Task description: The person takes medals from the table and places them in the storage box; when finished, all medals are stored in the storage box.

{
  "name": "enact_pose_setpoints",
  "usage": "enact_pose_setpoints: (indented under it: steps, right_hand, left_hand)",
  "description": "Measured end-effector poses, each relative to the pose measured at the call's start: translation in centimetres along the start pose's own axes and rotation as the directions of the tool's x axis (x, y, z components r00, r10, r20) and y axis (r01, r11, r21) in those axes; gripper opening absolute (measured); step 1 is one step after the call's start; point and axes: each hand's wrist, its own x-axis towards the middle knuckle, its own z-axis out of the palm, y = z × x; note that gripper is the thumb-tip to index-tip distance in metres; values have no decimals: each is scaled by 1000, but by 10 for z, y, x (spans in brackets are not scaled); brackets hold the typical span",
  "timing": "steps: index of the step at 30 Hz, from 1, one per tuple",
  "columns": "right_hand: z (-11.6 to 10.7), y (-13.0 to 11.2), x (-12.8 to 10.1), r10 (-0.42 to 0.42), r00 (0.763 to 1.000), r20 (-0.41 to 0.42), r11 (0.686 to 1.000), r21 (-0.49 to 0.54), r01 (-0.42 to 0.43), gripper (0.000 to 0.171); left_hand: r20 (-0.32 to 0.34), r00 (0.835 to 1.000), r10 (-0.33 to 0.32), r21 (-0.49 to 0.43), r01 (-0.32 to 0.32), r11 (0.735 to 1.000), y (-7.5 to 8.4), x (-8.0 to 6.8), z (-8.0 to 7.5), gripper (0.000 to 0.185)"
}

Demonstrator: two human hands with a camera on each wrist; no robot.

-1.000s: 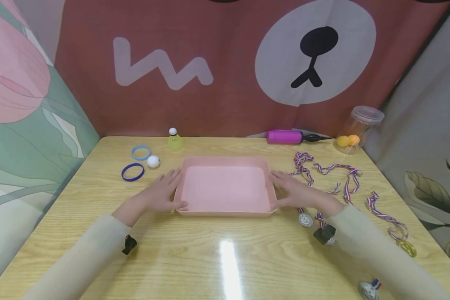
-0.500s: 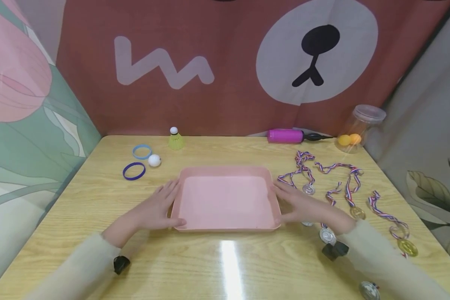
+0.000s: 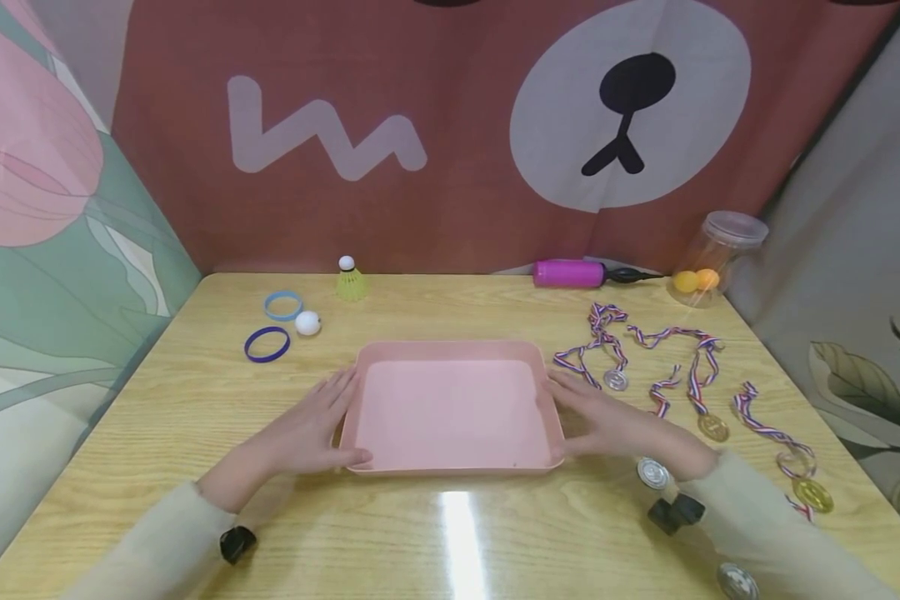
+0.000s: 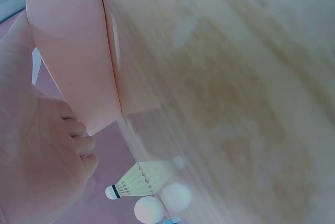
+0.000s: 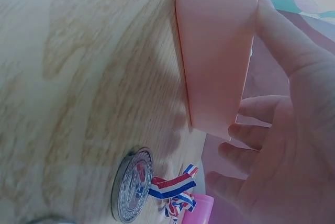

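Note:
A shallow pink tray (image 3: 453,412) lies on the wooden table between my two hands, nothing inside except a tiny speck near its front right corner. Against its left side rests my left hand (image 3: 300,433), fingers extended along the side and thumb over the front corner. My right hand (image 3: 607,417) touches the opposite side likewise, thumb near the front right corner. In the left wrist view, the tray's outer wall (image 4: 78,51) stands beside my left fingers. From the right wrist, my fingertips meet the rim of the pink wall (image 5: 214,51), and a silver medal (image 5: 132,185) lies nearby.
Several ribboned medals, including a gold medal (image 3: 713,427), lie to the right. A purple pump (image 3: 570,273) and a clear jar (image 3: 720,250) with orange balls stand behind. Left are a shuttlecock (image 3: 351,283), a white ball (image 3: 307,323), and two blue rings, one dark (image 3: 267,344).
The tray and both hands have moved across the table toward me, more slowly in the last half second. The hands have kept their places at its sides.

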Motion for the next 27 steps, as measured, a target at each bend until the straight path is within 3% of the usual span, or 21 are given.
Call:
enact_pose_setpoints:
  steps: [6, 12, 18, 23, 27]
  right_hand:
    - [-1, 4, -2, 21, 1000, -11, 1000, -1, -21, 87]
    - [-19, 20, -6, 141, 981, -134, 989, -16, -145, 73]
    - [-41, 44, -11, 304, 918, -253, 943, -59, -328, 51]
    - [-49, 60, -12, 465, 856, -227, 870, -61, -489, 41]
    - [-50, 67, -12, 537, 820, -196, 825, -82, -560, 39]
  left_hand:
    - [3, 1000, -1, -10, 1, 1000, 1, -1, 1, 102]
    - [0, 1000, -4, -17, 4, 1000, 2, -1, 1, 102]
    - [2, 1000, -13, -25, 13, 1000, 2, 0, 0, 102]
    - [-1, 1000, -9, -28, 9, 1000, 2, -1, 0, 102]
    - [-1, 1000, -14, -31, 14, 999, 2, -1, 0, 102]
